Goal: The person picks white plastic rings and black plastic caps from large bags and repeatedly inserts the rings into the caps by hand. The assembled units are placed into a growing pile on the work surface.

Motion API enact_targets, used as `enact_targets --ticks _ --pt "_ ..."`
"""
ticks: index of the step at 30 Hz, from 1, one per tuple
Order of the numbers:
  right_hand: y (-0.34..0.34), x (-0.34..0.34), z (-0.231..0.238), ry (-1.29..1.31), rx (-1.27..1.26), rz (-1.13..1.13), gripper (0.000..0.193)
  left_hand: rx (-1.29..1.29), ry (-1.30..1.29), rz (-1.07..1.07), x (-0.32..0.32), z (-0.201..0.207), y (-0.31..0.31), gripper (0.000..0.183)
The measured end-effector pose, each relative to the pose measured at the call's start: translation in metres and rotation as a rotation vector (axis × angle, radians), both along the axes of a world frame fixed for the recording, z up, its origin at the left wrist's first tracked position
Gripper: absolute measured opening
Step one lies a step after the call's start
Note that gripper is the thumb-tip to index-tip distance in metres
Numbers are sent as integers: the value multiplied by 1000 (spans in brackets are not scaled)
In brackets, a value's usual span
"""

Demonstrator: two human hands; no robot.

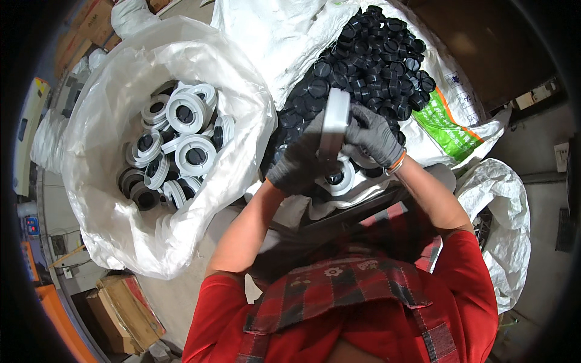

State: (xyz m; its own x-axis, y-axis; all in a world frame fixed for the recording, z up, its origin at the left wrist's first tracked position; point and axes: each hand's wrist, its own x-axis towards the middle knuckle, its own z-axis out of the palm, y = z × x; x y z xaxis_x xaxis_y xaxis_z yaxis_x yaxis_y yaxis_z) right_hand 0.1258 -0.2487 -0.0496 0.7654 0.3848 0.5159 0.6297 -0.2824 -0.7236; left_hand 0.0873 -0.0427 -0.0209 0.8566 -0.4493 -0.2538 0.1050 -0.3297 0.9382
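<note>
Both my hands wear dark grey gloves and meet in front of me over the black caps. My left hand (298, 158) is closed round a white plastic ring-shaped part (336, 112), held up on edge so that its rim shows. Curled fingers of my right hand (373, 137) press against the part's right side; whatever they pinch is hidden. Just below my hands lies another white ring part (340, 180) with a black centre. Beyond them spreads a large heap of round black caps (387, 66).
At the left stands a big translucent white bag (97, 199) holding several white ring parts (187, 113) with black centres. The caps lie on a white woven sack with a green patch (445, 130). Another white sack (508, 242) stands at my right. Cardboard (130, 311) leans at lower left.
</note>
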Motion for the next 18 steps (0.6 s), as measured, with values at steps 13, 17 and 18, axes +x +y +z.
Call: enact_targets --ticks 13,17,18 --pt "6 -1 -16 -160 -423 0 38 266 -993 36 -3 1 -3 45" --pt "-8 12 -44 641 -645 -293 75 644 -1297 540 21 5 40 58" --pt "-20 7 -59 601 -790 -331 77 638 -1260 677 27 11 44 65"
